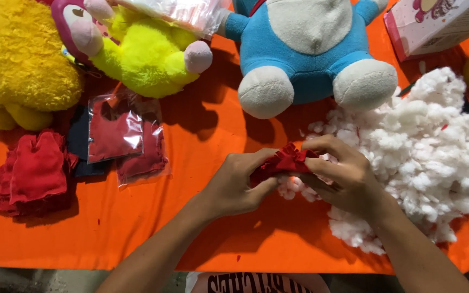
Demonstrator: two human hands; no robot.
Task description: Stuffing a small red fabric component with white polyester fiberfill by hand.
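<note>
Both hands, left hand (238, 185) and right hand (338, 174), pinch a crumpled red fabric piece (281, 162) beside fluffy white stuffing (435, 146) near the desk's (213, 135) right edge.

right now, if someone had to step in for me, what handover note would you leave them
Left hand: gripping the red fabric piece from the left side.
Right hand: fingers on the same piece, with a bit of white stuffing under it.
Stuffing pile: loose, right of the hands on the orange cloth.
Stack of red fabric pieces lies far left; two clear bags of red pieces beside it.
Done: cannot tell how full the piece is.
Left: the big pile and the red stack look untouched.
</note>
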